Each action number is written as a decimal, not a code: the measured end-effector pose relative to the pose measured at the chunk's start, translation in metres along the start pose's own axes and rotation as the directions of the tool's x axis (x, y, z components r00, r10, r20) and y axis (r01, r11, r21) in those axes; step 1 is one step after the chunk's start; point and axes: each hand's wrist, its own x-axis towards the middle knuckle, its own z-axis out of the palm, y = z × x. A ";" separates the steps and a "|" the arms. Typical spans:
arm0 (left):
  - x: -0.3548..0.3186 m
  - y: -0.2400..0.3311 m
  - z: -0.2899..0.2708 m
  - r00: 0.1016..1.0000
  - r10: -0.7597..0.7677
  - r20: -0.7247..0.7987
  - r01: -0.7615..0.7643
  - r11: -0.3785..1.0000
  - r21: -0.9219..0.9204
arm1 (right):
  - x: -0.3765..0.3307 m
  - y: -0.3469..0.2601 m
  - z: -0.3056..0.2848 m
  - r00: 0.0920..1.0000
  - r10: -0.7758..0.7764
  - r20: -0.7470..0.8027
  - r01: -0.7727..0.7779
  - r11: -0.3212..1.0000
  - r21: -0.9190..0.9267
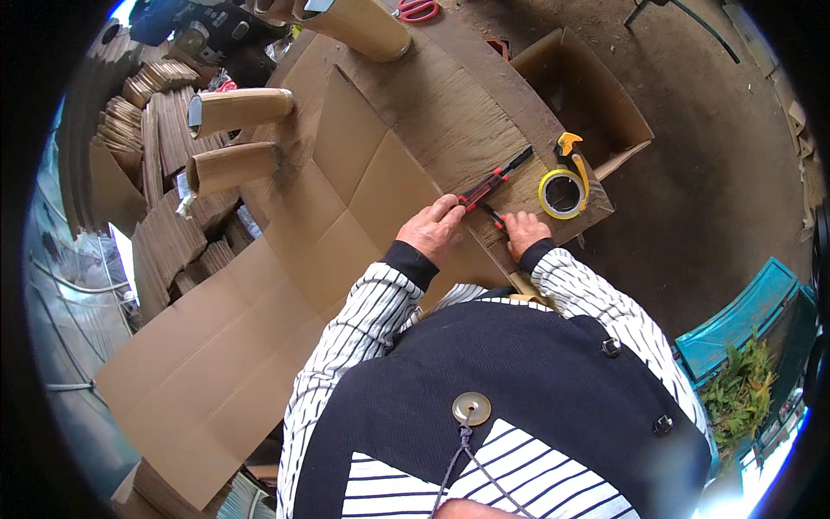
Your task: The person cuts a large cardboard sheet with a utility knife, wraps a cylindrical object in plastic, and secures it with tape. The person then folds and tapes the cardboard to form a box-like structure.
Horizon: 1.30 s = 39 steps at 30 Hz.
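Note:
A large sheet of flattened brown cardboard (346, 221), creased into panels, spreads from the table toward my left. My left hand (432, 229) is over its edge, fingers bent together at the near end of a long red-and-black tool (493, 183). That tool lies slanted across the wooden table; its exact kind cannot be made out. My right hand (526, 233) is closed, close by at the table's near edge, its fingertips against a short black piece with a red end (495, 218). Whether this piece joins the long tool is unclear. My fingers partly hide both.
Beside my right hand a yellow tape roll in a dispenser (562, 192) stands on the wooden table (467, 104). An open cardboard box (579, 95) sits beyond the right edge. Red-handled scissors (417, 10) lie at the far end. Stacked cardboard (169, 246) fills the left.

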 end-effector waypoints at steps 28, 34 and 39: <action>-0.009 -0.012 0.017 0.998 0.048 -0.048 -0.049 0.998 -0.033 | 0.123 -0.038 -0.038 0.972 0.217 0.090 -0.226 0.968 0.108; -0.015 -0.025 0.026 0.993 0.082 -0.087 -0.077 0.995 0.060 | 0.183 -0.027 -0.069 0.979 0.198 0.047 -0.201 0.977 0.078; -0.011 -0.021 0.026 0.996 0.071 -0.062 -0.068 0.997 0.048 | 0.167 -0.031 -0.088 0.933 0.355 -0.061 -0.312 0.881 0.356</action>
